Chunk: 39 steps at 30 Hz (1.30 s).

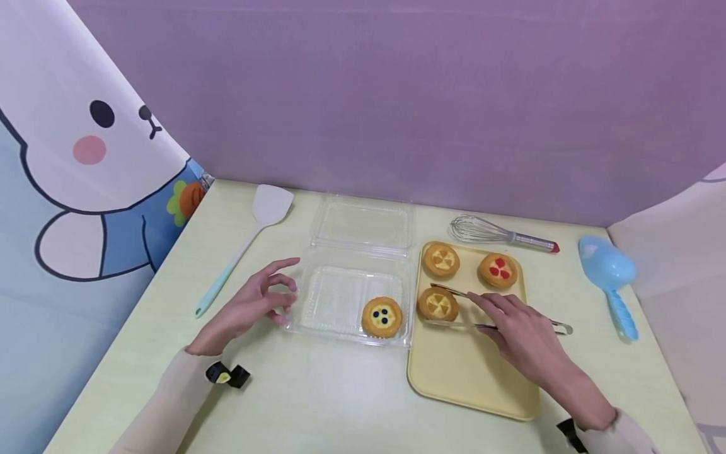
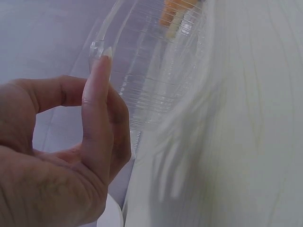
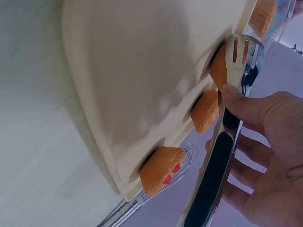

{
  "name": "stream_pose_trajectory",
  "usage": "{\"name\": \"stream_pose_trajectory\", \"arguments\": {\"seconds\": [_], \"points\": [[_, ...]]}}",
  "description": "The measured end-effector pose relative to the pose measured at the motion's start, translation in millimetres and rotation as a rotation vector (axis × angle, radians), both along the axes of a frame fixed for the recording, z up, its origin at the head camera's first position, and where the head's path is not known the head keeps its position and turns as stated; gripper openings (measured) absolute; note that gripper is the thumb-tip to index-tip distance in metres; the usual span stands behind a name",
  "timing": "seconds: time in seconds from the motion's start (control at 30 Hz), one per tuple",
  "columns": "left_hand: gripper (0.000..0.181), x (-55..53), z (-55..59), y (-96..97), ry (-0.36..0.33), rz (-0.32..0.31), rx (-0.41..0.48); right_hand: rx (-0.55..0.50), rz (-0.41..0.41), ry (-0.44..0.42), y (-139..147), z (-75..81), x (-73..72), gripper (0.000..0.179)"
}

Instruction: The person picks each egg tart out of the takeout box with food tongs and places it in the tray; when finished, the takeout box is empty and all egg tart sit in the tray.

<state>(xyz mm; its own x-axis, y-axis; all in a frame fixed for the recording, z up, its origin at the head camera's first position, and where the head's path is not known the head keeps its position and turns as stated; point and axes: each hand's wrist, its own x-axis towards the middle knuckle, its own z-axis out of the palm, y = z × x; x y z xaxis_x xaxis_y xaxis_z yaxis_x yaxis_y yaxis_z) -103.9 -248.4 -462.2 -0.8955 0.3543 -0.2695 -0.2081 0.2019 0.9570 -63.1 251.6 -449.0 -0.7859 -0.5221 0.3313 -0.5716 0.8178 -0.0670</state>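
Note:
My right hand (image 1: 524, 340) holds metal tongs (image 3: 213, 175) with dark grip panels. Their tips lie on either side of a fruit tart (image 1: 439, 304) with yellow wedges on the yellow tray (image 1: 467, 372). Behind it on the tray sit a similar tart (image 1: 441, 260) and one with red topping (image 1: 498, 270). Loosely bent, my left hand (image 1: 249, 306) is at the left edge of a clear hinged plastic box (image 1: 331, 302), lid laid back. Whether the fingertips touch the rim, I cannot tell. Inside the box's right front corner rests a tart with blue dots (image 1: 382, 317).
A white spatula (image 1: 272, 205) with a mint handle lies left of the box. Behind the tray is a whisk (image 1: 505, 234). At the table's right lies a blue scoop (image 1: 609, 271). A purple cloth (image 1: 397, 107) hangs along the back edge.

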Motion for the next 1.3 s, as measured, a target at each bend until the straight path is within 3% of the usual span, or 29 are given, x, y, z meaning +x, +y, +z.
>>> {"name": "stream_pose_trajectory", "arguments": {"seconds": [0.5, 0.97, 1.3], "points": [[0.074, 1.4, -0.9, -0.2, -0.003, 0.002, 0.001, 0.02, -0.006, -0.011, 0.7, 3.9, 2.1, 0.066], [0.074, 3.0, 1.0, -2.0, 0.007, 0.001, 0.005, 0.023, -0.004, 0.038, -2.4, 32.7, 8.3, 0.078], [0.073, 1.4, 0.4, -0.8, 0.017, -0.005, 0.006, 0.024, 0.044, 0.064, -21.3, 51.0, -0.1, 0.073]]}}
